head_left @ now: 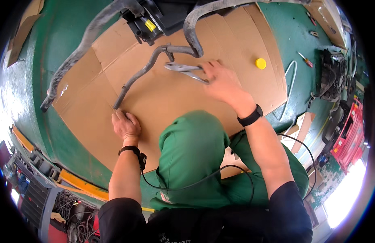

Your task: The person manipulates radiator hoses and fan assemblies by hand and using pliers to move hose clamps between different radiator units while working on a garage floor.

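Note:
My left hand (126,124) is closed at the lower end of a thin grey rubber hose (142,72). My right hand (224,83) grips the handles of metal pliers (182,68). Their jaws lie just below a clamp (169,49) at the branch of that hose; whether they touch it I cannot tell. A thicker hose (191,28) bends down to meet the thin one. Both run near a black plastic reservoir or housing (167,18) with a yellow label at the top.
Flattened cardboard (175,93) lies under the work. A yellow cap (260,63) sits on it at the right. Another thick hose (78,46) stretches down the left. A screwdriver (305,60), a pale tube (290,87) and dark parts (332,75) lie on the green floor.

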Available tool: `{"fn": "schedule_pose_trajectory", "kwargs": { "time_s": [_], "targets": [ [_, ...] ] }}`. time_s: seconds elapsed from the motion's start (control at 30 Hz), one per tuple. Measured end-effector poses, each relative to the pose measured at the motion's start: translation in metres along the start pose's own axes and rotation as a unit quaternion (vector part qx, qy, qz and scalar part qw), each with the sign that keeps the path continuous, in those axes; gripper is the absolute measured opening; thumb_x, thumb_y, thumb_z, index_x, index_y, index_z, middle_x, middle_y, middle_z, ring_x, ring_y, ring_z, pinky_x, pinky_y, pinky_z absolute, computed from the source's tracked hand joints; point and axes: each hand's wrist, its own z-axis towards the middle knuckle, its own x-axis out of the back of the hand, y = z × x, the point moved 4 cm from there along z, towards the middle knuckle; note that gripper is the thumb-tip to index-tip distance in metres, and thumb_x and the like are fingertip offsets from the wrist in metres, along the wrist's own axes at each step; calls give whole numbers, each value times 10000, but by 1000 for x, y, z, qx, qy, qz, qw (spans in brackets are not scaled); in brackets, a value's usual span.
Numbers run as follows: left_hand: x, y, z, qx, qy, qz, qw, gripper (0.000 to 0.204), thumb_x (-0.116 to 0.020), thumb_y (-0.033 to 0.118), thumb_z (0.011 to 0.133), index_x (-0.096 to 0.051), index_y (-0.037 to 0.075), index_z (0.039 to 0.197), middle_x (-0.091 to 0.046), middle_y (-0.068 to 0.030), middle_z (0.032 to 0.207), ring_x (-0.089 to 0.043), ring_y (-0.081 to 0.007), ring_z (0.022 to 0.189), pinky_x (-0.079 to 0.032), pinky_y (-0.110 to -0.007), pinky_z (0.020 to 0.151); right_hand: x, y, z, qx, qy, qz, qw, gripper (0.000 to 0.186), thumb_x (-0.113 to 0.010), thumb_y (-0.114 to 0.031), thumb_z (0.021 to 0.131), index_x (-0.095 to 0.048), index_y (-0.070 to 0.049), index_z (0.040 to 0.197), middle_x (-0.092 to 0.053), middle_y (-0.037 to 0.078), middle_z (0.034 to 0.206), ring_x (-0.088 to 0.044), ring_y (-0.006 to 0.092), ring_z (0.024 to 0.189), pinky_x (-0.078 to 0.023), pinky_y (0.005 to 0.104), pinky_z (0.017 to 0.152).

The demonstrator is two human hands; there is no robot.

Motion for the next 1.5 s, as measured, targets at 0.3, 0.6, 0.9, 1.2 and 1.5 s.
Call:
{"fn": "schedule_pose_trajectory", "kwargs": {
  "time_s": [0.3,0.6,0.9,1.2,1.5],
  "targets": [
    [5,7,0,-6,10,-15,1000,156,-555,193,889,-550,64,976,-551,-152,988,-571,-364,947,-491,-484,771,-23,48,-34,-23,189,-127,974,600,-697,-351,820,-537,-78,1329,-566,135,1260,-497,346,1206,-423,470,1021],
    [27,10,8,19,-26,-63,997,199,-611,203,917,-541,30,987,-553,-164,963,-565,-366,939,-468,-495,767,-32,54,-26,-67,153,-114,979,656,-659,-422,834,-499,-74,1367,-537,135,1302,-490,339,1203,-400,468,1046],
    [235,243,141,-377,270,-19,886,408,-698,249,924,-586,26,1247,-633,-192,1181,-594,-361,1122,-447,-452,981,-27,55,-31,-92,125,-119,981,662,-637,-430,853,-472,-77,1388,-521,120,1341,-476,325,1234,-375,455,1085],
    [191,267,223,-221,-84,95,967,431,-600,403,979,-668,-21,1016,-709,-253,965,-666,-457,980,-521,-531,855,-24,54,-31,-90,131,-64,985,656,-673,-395,819,-504,-73,1366,-536,137,1362,-473,348,1274,-372,471,1101],
    [195,273,244,-206,-186,149,949,501,-587,425,981,-711,-59,1014,-714,-280,1023,-674,-444,1041,-539,-499,897,-21,56,-31,-88,116,-51,988,662,-647,-408,846,-483,-86,1401,-525,101,1380,-460,307,1286,-369,437,1108]
  ]
}}
